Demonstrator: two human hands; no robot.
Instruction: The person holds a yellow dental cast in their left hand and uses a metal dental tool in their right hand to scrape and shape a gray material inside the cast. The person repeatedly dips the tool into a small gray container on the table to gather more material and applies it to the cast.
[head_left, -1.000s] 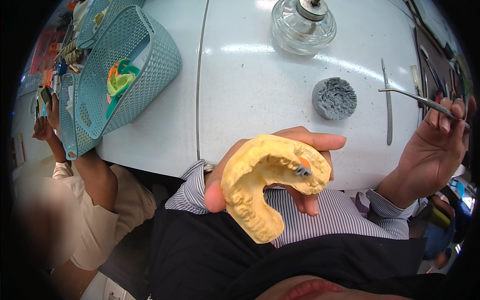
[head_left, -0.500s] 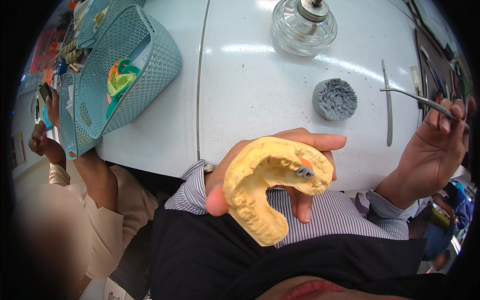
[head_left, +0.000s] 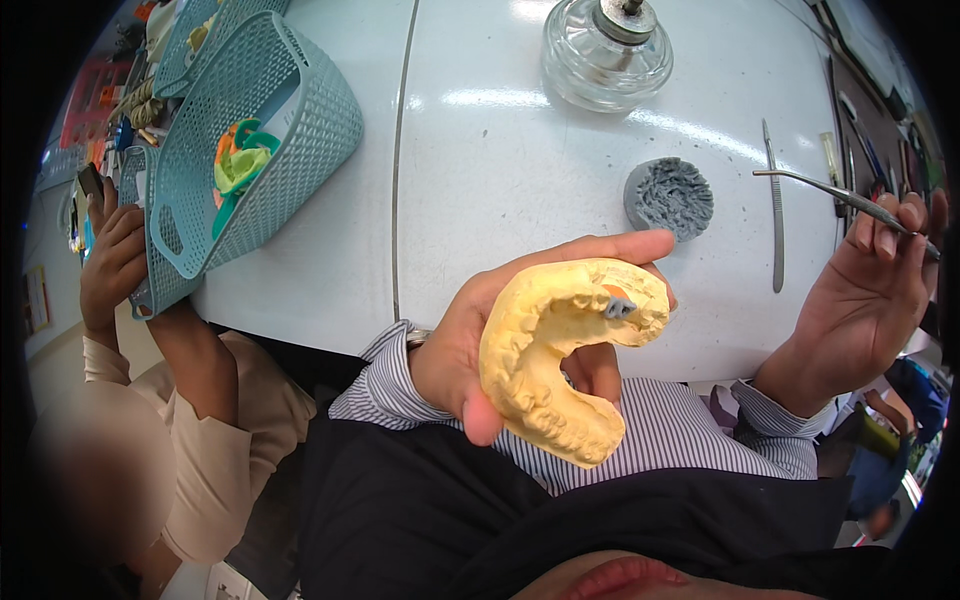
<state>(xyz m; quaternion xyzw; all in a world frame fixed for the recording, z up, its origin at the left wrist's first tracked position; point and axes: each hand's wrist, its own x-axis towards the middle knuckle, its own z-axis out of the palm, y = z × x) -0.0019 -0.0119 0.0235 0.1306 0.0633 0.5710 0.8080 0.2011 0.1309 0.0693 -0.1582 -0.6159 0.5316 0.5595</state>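
Observation:
My left hand (head_left: 455,345) is wrapped round a yellow plaster dental model (head_left: 520,345), a horseshoe-shaped arch with its teeth facing up. On the model's right arm sits a small piece of grey wax (head_left: 619,308) with an orange patch (head_left: 615,292) beside it. At the right, my right hand (head_left: 860,285) grips a thin metal wax carving tool (head_left: 850,200), its bent tip pointing left over the table, apart from the model. A round block of grey wax (head_left: 672,200) with a carved, rough top stands just beyond my left fingertips.
A glass spirit lamp (head_left: 608,60) stands at the far middle. A slim metal instrument (head_left: 776,215) lies right of the wax. Blue-green baskets (head_left: 320,105) holding coloured pieces stand at left, beside a co-worker's hands (head_left: 115,260). More tools (head_left: 865,140) lie at the right edge.
My left hand has turned the dental model and shifted it slightly right and away from me. The carving tool moved slightly left. The co-worker's hand has come to the basket.

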